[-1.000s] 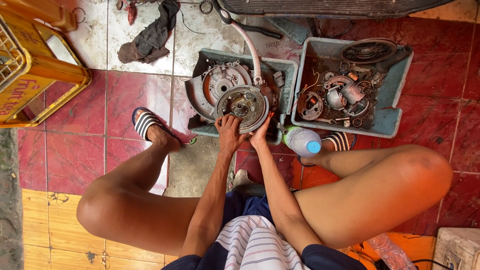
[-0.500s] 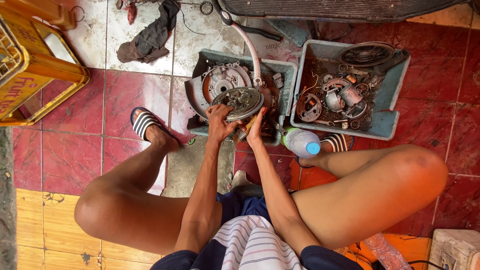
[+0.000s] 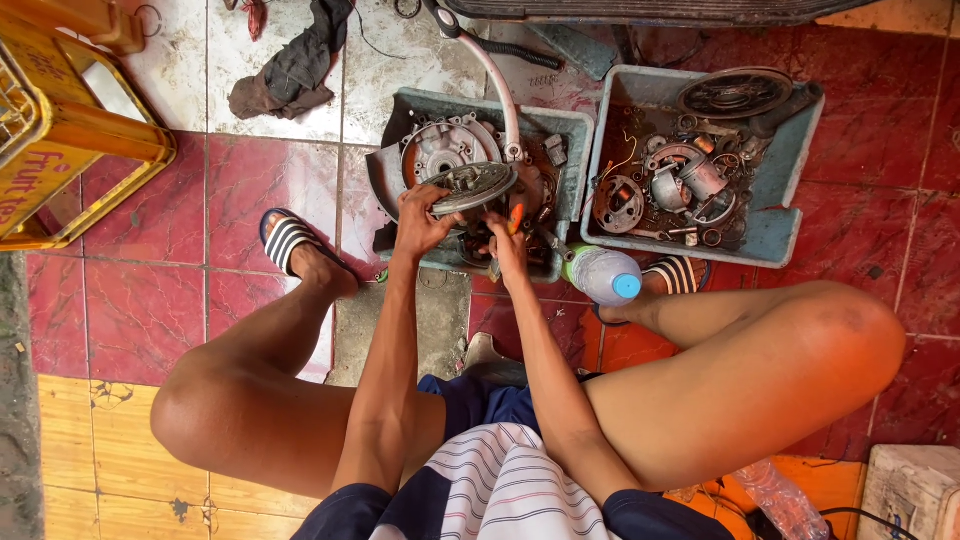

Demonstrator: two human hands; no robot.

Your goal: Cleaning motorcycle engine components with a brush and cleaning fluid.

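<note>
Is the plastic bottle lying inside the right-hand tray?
No, the plastic bottle lies on the floor tiles, outside the tray.

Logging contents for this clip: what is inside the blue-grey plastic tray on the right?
The blue-grey plastic tray holds greasy metal engine parts: round housings, rings and a dark ribbed disc leaning at its far rim. Whatever lies beneath the pile is covered.

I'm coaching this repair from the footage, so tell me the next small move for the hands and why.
Probably set the round metal disc down flat in the left grey tray. The left hand holds it tilted by its near edge above the engine parts, while the right hand grips an orange-handled tool just under it. Parking the disc would likely free the view and both hands for the tool work.
</note>
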